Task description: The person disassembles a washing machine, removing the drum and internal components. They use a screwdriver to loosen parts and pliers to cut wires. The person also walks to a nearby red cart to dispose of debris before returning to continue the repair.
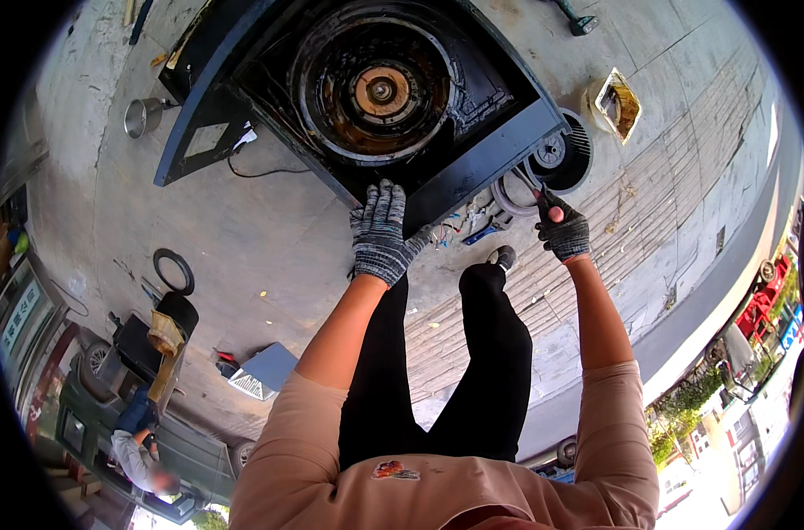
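A greasy black range hood body lies on the ground before me, with a round blower housing and a copper-coloured motor hub inside it. Flat against its near edge rests my left hand, in a grey knit glove, fingers stretched out. My right hand, gloved too with the thumb tip bare, is closed around a slim grey metal tool; its exact kind is unclear. The tool's far end points toward the hood's right corner, beside a black fan wheel and a grey ring.
Small parts and a blue-handled tool lie near my foot. A plastic tub with brown residue stands right, a metal cup left. Further off are a black ring, a grey box and another person beside a vehicle.
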